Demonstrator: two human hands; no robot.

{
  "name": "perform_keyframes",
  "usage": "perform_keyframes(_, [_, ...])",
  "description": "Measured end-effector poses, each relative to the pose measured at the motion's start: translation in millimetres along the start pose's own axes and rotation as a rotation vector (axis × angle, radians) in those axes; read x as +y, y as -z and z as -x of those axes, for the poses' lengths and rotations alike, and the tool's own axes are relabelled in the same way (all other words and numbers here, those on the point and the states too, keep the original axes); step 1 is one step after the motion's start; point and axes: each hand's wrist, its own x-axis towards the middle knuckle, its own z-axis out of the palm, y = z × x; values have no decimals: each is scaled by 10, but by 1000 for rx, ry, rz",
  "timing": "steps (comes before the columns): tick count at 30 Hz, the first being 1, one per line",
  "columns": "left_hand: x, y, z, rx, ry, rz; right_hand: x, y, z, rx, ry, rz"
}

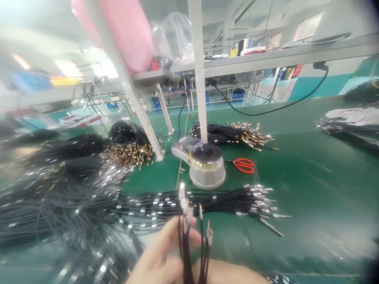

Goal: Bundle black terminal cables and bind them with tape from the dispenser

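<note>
At the bottom centre my left hand (161, 256) is closed around a small bunch of dark wires (186, 252) that stand upright, their metal terminals (185, 205) pointing up. My right hand (227, 273) lies just to the right and below, touching the same bunch; its fingers are mostly out of frame. Just beyond the hands a long bundle of black wires with silver terminals (225, 201) lies across the green table (310, 177).
A round grey tape dispenser (205, 163) stands mid-table at a white post (198, 71). Red scissors (244, 165) lie to its right. Black wire bundles with gold terminals (237, 134) lie behind, more wire heaps (59, 189) at the left. A shelf (266, 59) runs overhead.
</note>
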Motion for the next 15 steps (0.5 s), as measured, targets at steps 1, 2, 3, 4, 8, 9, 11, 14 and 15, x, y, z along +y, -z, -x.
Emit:
perform_keyframes(1, [41,-80,-63,-28,28,87,18,-5,-13,-11,-3,9])
perform_keyframes(2, [68,-150,-121,-14,43,141,32,-10,-24,-23,-4,17])
perform_keyframes(3, [84,-204,-169,23,54,172,41,-15,-31,-31,0,25])
perform_keyframes(4, [92,-240,-206,57,57,180,46,-19,-32,-31,6,29])
perform_keyframes(8, [95,-231,-262,263,0,69,23,-50,11,168,-25,20])
perform_keyframes(9, [91,-215,-266,300,-11,41,18,-58,24,263,-41,33])
perform_keyframes(11, [76,-195,-271,314,-8,11,26,-74,40,439,-27,86])
perform_keyframes(14, [50,-196,-273,278,0,9,98,-92,38,560,53,115])
perform_keyframes(15, [46,-200,-272,265,-4,22,128,-97,33,565,64,102])
